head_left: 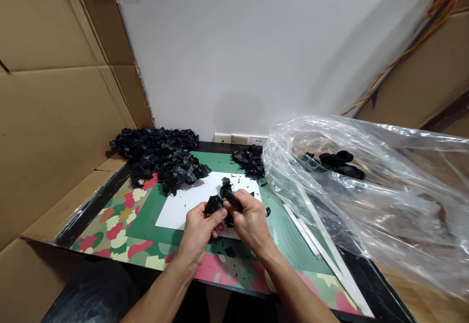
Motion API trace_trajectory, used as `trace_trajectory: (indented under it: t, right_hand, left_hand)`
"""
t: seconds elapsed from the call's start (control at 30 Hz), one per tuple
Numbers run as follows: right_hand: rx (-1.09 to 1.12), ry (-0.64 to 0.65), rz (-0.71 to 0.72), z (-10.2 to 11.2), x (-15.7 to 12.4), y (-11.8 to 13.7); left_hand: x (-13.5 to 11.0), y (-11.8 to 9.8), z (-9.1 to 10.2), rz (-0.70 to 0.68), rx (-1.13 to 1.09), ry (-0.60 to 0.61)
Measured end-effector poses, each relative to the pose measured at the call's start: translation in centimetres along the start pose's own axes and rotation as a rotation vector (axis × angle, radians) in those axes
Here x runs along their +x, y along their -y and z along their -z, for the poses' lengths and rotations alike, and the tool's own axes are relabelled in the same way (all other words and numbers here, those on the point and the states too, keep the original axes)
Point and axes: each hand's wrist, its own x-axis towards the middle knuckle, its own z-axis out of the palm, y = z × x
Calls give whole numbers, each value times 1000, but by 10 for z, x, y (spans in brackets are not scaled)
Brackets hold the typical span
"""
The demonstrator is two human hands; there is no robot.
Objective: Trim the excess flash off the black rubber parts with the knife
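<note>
Close together over the white sheet (174, 210), both of my hands are closed on black pieces. Between thumb and fingers, my left hand (197, 227) pinches a black ribbed piece (212, 204) that looks like rubber. My right hand (252, 220) grips a dark elongated piece (233, 199), its upper end curled and ragged; its exact kind is unclear. The two pieces meet or nearly meet, and fingers hide parts of both. Small black scraps (230, 251) lie below the hands.
A large heap of black ribbed pieces (161, 149) is at the back left, a smaller black heap (249, 161) at the back middle. On the right, a clear plastic bag (366, 205) holds several black parts (340, 159). White strips (304, 235) lie beside it. Cardboard (58, 108) walls the left.
</note>
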Motion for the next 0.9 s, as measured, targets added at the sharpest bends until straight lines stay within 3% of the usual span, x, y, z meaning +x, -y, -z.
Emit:
trace_trajectory:
  t: [0.1,0.27,0.47,0.57,0.7,0.73,0.8,0.9]
  right_hand:
    - [-204,-28,81,-7,-5,-1]
    - [-556,58,133,-11,-3,2]
    - [-475,187,-95,-16,8,11]
    - [-389,144,-172,-18,21,7]
    - [-424,-58,-269,7,54,-11]
    - [-434,-85,-282,16,62,-15]
    - [-438,-83,-272,31,71,-22]
    - [-420,-5,-225,42,68,-28]
  left_hand:
    - [2,4,-6,-13,-52,-112]
    - [8,12,-5,-92,15,-125]
    - [12,0,3,-192,180,-102]
    - [3,-2,1,-200,250,-81]
    - [-22,8,-3,-47,201,203]
    - [-25,9,-3,-4,174,209]
    - [-24,7,0,36,109,109]
    - [-13,-3,7,-3,-66,36]
